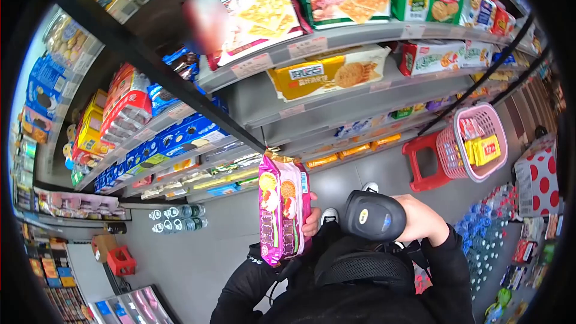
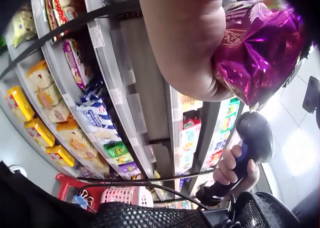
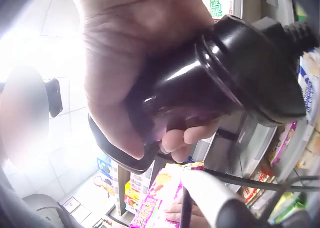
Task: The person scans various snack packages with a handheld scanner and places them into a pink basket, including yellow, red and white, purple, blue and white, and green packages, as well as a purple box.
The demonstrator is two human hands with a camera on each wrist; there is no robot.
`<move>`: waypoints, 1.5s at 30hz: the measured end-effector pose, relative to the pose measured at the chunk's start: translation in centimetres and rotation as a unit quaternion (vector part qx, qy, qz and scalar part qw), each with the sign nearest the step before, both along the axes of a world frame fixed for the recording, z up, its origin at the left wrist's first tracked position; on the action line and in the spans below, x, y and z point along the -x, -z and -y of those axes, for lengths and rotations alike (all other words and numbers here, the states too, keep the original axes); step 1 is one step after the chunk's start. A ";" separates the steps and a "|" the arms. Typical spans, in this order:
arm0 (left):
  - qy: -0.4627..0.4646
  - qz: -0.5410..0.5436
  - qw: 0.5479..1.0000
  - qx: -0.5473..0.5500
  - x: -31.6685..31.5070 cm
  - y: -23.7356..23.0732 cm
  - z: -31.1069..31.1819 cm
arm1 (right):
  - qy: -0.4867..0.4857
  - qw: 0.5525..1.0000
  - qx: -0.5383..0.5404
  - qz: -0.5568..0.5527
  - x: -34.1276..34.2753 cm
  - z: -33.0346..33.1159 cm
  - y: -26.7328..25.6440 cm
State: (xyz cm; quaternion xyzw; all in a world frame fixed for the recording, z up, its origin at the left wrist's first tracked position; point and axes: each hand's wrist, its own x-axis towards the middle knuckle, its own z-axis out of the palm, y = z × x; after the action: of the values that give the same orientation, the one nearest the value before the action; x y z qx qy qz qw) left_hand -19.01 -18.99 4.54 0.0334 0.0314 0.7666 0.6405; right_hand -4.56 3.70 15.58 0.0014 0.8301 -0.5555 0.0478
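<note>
My left hand (image 1: 311,222) grips a magenta biscuit packet (image 1: 282,207) upright by its right side, with its printed front towards the head camera. In the left wrist view the shiny packet (image 2: 262,45) bulges beside the hand, whose fingers are mostly out of sight. A black handheld barcode scanner (image 1: 375,216) is in my right hand (image 1: 423,219), its head turned to the left, towards the packet and a short way apart. Seen from the right wrist, the fingers (image 3: 175,140) wrap around the scanner's handle (image 3: 175,88).
Shelves ahead carry biscuit packs (image 1: 330,75) and boxes. At right, a pink basket (image 1: 504,144) with several packets stands by a red stool (image 1: 414,165). Bottled-water packs (image 1: 178,218) lie on the floor at left, and more bottles (image 1: 486,234) stand at right. A cable (image 3: 250,183) crosses below the scanner.
</note>
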 end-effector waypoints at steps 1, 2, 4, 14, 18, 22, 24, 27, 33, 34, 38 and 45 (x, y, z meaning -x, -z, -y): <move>0.036 0.013 0.999 -0.023 -0.2 0.3 -0.4 | -0.005 1.000 -0.017 0.003 -0.2 0.0 0.0; 0.046 0.016 0.999 -0.022 -0.5 0.4 -0.8 | -0.010 0.999 -0.033 0.006 -0.4 -0.1 0.0; 0.112 0.057 0.989 -0.074 -1.0 0.4 -1.9 | 0.008 0.999 -0.040 0.004 -1.2 -0.4 0.1; 0.352 0.070 0.916 -0.180 -3.2 0.5 -10.6 | 0.051 0.998 -0.039 -0.016 -6.9 -5.8 -0.6; 0.371 0.090 0.911 -0.155 -6.4 1.2 -15.8 | 0.092 0.995 -0.035 -0.030 -11.1 -10.5 -0.4; 0.390 0.110 0.902 -0.149 -11.1 2.2 -23.0 | 0.122 0.992 -0.030 -0.020 -16.3 -15.8 -0.2; 0.438 0.150 0.853 -0.240 -13.7 3.0 -27.0 | 0.136 0.990 -0.028 -0.016 -18.8 -18.5 -0.1; 0.432 0.157 0.868 -0.187 -16.5 2.8 -30.5 | 0.164 0.986 -0.023 -0.017 -22.4 -22.0 0.1; 0.386 0.083 0.917 -0.053 -20.3 1.4 -34.9 | 0.239 0.970 0.035 -0.026 -28.0 -26.3 0.9; 0.328 0.026 0.943 0.049 -20.7 0.3 -35.3 | 0.252 0.966 0.052 -0.027 -28.8 -26.7 1.3; 0.294 -0.056 0.928 0.223 -21.1 -0.4 -38.8 | 0.223 0.967 0.118 -0.047 -30.2 -27.9 2.6; 0.228 -0.072 0.928 0.286 -20.9 1.4 -43.3 | 0.230 0.958 0.156 -0.070 -29.9 -30.2 5.0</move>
State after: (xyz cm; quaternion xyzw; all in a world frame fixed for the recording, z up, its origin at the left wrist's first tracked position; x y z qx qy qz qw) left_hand 1.90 24.34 3.17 -0.0896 0.2871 0.5539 0.7763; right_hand 25.33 33.88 10.55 0.1456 0.7117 -0.6729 -0.1398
